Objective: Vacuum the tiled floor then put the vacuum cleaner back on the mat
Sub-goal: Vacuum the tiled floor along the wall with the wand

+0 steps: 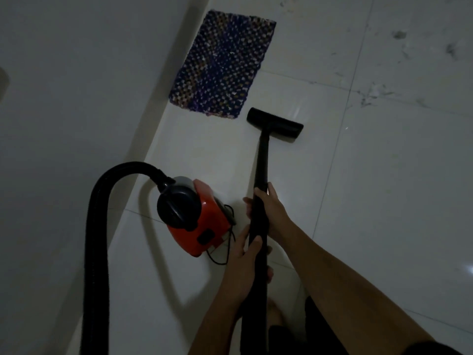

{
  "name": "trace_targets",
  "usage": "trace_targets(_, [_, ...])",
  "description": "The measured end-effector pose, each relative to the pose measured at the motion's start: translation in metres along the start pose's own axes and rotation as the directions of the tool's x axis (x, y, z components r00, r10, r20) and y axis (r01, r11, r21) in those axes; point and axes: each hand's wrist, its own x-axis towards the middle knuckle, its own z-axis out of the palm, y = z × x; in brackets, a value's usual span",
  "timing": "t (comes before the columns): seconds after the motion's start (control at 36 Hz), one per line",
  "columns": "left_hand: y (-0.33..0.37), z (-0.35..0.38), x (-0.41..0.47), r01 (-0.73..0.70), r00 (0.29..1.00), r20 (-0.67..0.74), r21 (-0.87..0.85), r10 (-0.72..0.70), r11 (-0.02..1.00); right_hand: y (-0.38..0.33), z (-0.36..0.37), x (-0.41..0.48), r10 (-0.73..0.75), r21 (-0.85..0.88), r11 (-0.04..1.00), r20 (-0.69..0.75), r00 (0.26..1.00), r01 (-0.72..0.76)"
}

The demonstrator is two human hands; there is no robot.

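Note:
A small red and black vacuum cleaner (pixel 197 219) stands on the white tiled floor (pixel 384 188), near the wall. Its black hose (pixel 98 226) arches up and left, then down out of view. A black wand (pixel 260 180) runs from my hands to the flat floor nozzle (pixel 275 125), which rests on the tile just below the mat's near corner. My right hand (pixel 272 208) grips the wand higher up; my left hand (pixel 243 262) grips it lower. The dark woven mat (pixel 222 65) lies flat by the wall, with nothing on it.
A pale wall (pixel 64 98) with a skirting strip runs along the left. A thin black power cord (pixel 222 252) loops on the floor beside the vacuum body. Dark specks (pixel 399 34) mark the tiles at the upper right. My foot (pixel 275 313) shows below the wand.

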Motion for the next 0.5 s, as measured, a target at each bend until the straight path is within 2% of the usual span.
trace_targets(0.19, [0.010,0.014,0.007,0.019,0.999,0.028,-0.025,-0.019,0.999,-0.025,0.004,0.006,-0.021,-0.043,0.999,-0.030,0.999,0.020])
trace_targets(0.28, [0.021,0.019,0.013,0.019,0.996,0.084,0.076,-0.026,0.997,-0.039,0.004,0.011,0.016,-0.048,0.999,-0.064,0.998,-0.019])
trace_targets(0.36, [0.028,0.027,0.019,0.007,0.997,0.075,0.141,-0.018,0.990,-0.050,0.004,0.015,0.020,-0.047,0.999,-0.070,0.997,-0.023])
trace_targets(0.5, [0.037,0.044,0.029,-0.028,0.999,0.024,0.131,0.025,0.991,-0.066,0.002,0.016,0.067,0.124,0.990,-0.027,0.997,-0.063])
